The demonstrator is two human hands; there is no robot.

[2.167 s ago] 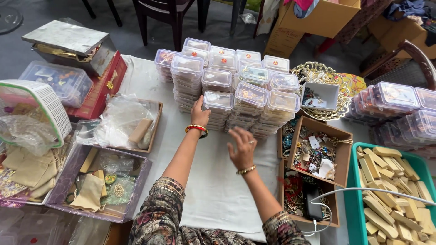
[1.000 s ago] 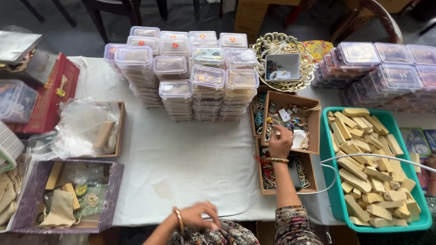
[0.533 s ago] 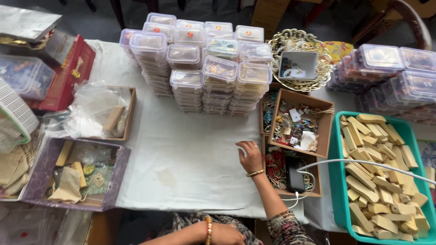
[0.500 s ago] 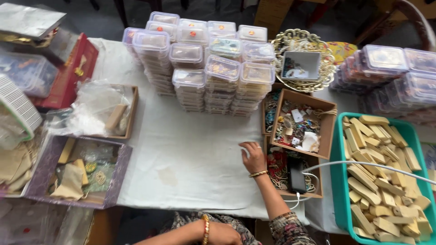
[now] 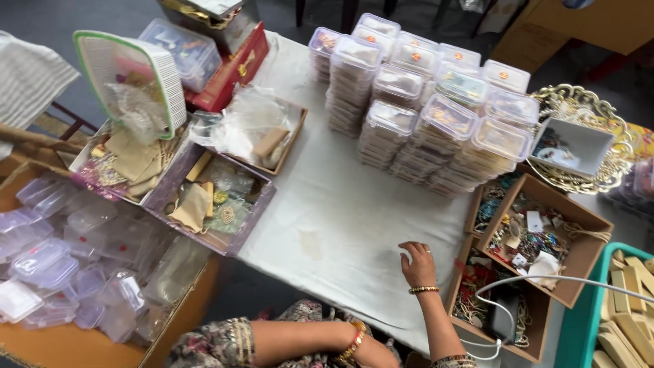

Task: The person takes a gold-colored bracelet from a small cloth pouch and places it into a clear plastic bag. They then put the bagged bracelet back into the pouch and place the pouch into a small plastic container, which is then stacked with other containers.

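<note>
White cloth under a resting hand

White cloth (image 5: 354, 204) on the tabletop (image 5: 293, 68) is soft and light and would bunch up, so I think its near edge is best to grab. Nearest, the left hand (image 5: 371, 351) is low by the lap; I cannot tell what its fingers do. The right hand (image 5: 417, 262) lies on the cloth, fingers (image 5: 407, 247) loosely spread, holding nothing. Just right of them sit brown boxes of beads (image 5: 538, 238). Farther off stand stacks of clear plastic boxes (image 5: 422, 109).
</note>
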